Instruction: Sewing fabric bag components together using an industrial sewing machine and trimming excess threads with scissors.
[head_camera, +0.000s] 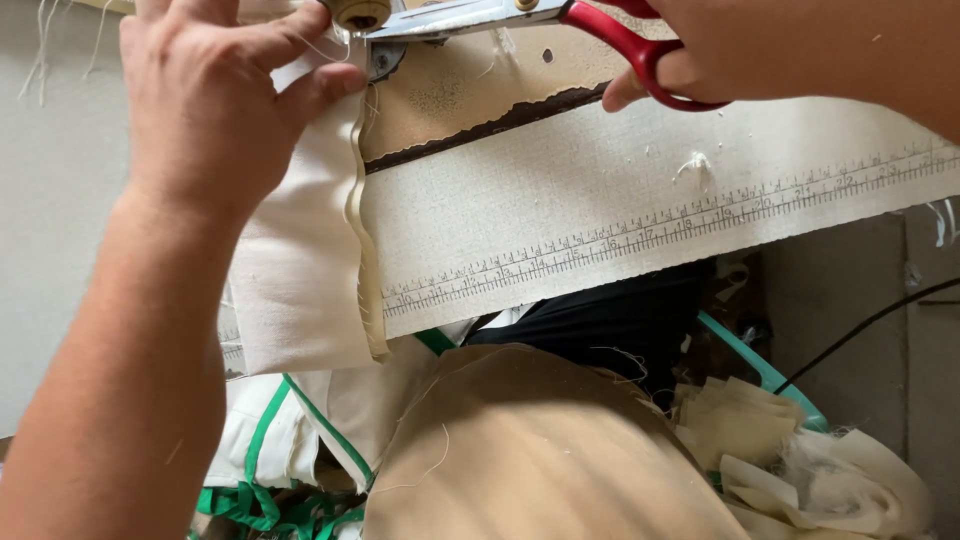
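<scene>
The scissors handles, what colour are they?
Red. The scissors have red loop handles with silver blades, held in the right hand; the head view shows them best.

Your tabletop (560, 215) is covered in pale cream cloth and runs on a slant from nine o'clock up toward three o'clock. A printed measuring strip (640, 235) follows its near edge. Toward twelve o'clock the covering is worn through along a ragged dark line, showing a tan patch (470, 95). At nine o'clock a folded piece of cream fabric (300, 250) lies flat on the tabletop and hangs over the near edge. A small tuft of thread (693, 164) lies at two o'clock.
</scene>
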